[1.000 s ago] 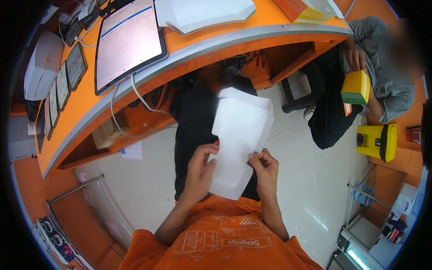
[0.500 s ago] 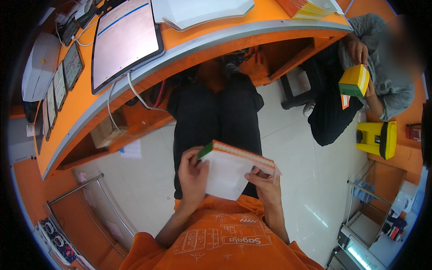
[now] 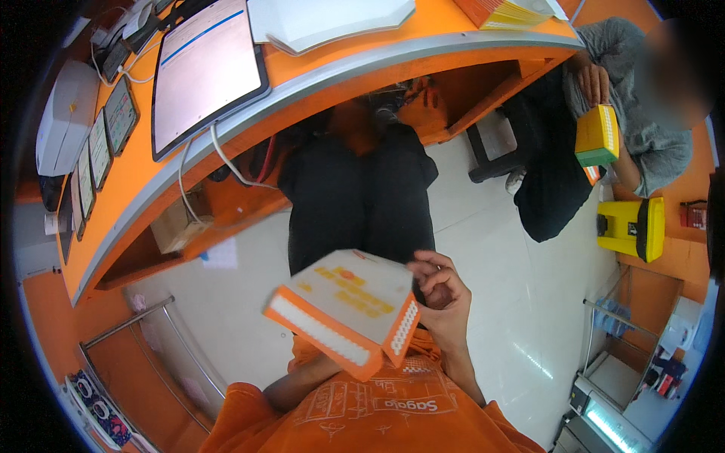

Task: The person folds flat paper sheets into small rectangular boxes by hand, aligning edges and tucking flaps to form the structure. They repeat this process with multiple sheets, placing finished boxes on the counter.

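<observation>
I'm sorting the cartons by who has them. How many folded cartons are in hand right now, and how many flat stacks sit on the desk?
Orange-and-white carton held by the person: 1
Yellow-and-green carton held by the co-worker: 1
Stack of flat white blanks on the desk: 1
Stack of flat orange-yellow blanks on the desk: 1
Total: 4

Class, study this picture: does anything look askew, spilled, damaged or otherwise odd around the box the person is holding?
Nothing stands out. The orange and white box is tilted, but it is held in the hands: the right hand is at its right end, and the left hand is hidden beneath it. No tear, dent or spill shows on it or on the floor.
</observation>
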`<state>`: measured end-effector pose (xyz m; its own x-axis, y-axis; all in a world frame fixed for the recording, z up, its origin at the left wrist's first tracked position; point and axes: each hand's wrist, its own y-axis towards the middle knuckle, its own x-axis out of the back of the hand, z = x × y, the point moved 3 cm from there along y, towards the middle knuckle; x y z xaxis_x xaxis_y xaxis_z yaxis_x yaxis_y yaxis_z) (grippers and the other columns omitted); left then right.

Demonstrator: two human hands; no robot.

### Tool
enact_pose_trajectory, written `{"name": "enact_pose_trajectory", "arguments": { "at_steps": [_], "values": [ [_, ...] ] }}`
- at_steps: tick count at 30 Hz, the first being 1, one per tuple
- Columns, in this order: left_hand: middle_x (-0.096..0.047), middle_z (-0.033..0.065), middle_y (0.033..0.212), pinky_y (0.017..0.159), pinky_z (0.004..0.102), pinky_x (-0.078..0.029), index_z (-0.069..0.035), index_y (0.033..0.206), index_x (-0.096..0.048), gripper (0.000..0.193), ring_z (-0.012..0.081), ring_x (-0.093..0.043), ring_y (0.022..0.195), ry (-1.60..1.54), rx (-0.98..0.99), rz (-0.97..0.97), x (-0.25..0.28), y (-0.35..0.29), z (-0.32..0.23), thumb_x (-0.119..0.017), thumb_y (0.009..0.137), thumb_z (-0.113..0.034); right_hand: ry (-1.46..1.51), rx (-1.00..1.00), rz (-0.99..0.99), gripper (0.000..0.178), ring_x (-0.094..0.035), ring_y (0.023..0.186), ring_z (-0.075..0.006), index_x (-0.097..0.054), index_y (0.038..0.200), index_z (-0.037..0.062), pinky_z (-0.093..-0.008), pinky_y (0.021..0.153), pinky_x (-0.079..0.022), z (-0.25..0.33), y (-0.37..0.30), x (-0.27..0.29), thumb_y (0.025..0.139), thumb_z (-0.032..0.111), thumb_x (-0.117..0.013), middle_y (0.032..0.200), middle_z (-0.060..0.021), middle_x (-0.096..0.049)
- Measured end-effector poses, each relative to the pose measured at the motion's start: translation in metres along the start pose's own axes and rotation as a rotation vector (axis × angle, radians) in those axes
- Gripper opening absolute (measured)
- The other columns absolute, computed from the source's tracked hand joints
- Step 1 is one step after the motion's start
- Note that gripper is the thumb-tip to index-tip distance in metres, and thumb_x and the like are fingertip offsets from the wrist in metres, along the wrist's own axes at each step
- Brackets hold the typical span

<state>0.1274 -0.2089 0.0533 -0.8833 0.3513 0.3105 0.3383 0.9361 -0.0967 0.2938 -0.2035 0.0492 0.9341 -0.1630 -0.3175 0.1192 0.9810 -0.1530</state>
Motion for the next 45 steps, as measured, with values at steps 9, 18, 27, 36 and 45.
{"name": "enact_pose_trajectory", "arguments": {
  "at_steps": [9, 18, 27, 36, 45],
  "values": [
    [-0.056, 0.0146, 0.128, 0.094, 0.0365, -0.049, -0.002, 0.130, -0.053, 0.051, 0.0253, -0.056, 0.121, -0.404, 0.197, -0.099, 0.014, 0.004, 0.018, -0.073, 0.083, 0.000, -0.131, 0.035, 0.115, 0.027, -0.049, 0.134, -0.0325, -0.064, 0.089, 0.0009, -0.0425, 0.109, -0.045, 0.009, 0.006, -0.004, 0.069, -0.010, -0.080, 0.143, -0.0209, -0.047],
    [-0.057, 0.0132, 0.127, 0.094, 0.0365, -0.049, -0.003, 0.131, -0.053, 0.052, 0.0235, -0.056, 0.119, -0.875, 0.370, -0.257, 0.010, 0.020, 0.029, -0.074, 0.083, 0.000, -0.574, 0.189, 0.107, 0.025, -0.060, 0.123, -0.0324, -0.067, 0.092, -0.0025, -0.0374, 0.099, -0.051, 0.022, 0.004, -0.013, 0.073, 0.000, -0.083, 0.131, -0.0209, -0.060],
    [-0.060, 0.0135, 0.124, 0.095, 0.0380, -0.048, -0.003, 0.131, -0.055, 0.041, 0.0244, -0.058, 0.115, 0.037, 0.087, -0.077, -0.002, 0.002, 0.026, -0.069, 0.093, -0.012, -0.508, 0.053, -0.094, 0.011, -0.059, 0.124, -0.0322, -0.068, 0.095, -0.0082, -0.0363, 0.100, -0.050, 0.021, -0.011, -0.019, 0.085, -0.003, -0.070, 0.129, -0.0201, -0.061],
    [-0.063, 0.0132, 0.114, 0.098, 0.0434, -0.044, -0.005, 0.125, -0.061, 0.037, 0.0251, -0.058, 0.112, 0.037, 0.182, -0.080, -0.008, -0.015, 0.038, -0.070, 0.091, -0.015, -0.482, 0.123, -0.187, 0.008, -0.056, 0.126, -0.0327, -0.067, 0.096, -0.0083, -0.0361, 0.100, -0.052, 0.019, -0.020, -0.023, 0.088, -0.008, -0.064, 0.125, -0.0182, -0.059],
    [-0.064, 0.0128, 0.113, 0.099, 0.0433, -0.043, -0.005, 0.123, -0.062, 0.037, 0.0257, -0.058, 0.112, -0.012, 0.168, -0.057, -0.004, -0.010, 0.029, -0.071, 0.090, -0.018, -0.580, 0.165, -0.150, 0.005, -0.058, 0.124, -0.0314, -0.065, 0.090, -0.0061, -0.0364, 0.098, -0.054, 0.020, -0.019, -0.024, 0.091, -0.007, -0.061, 0.118, -0.0155, -0.060]
  ]
}}
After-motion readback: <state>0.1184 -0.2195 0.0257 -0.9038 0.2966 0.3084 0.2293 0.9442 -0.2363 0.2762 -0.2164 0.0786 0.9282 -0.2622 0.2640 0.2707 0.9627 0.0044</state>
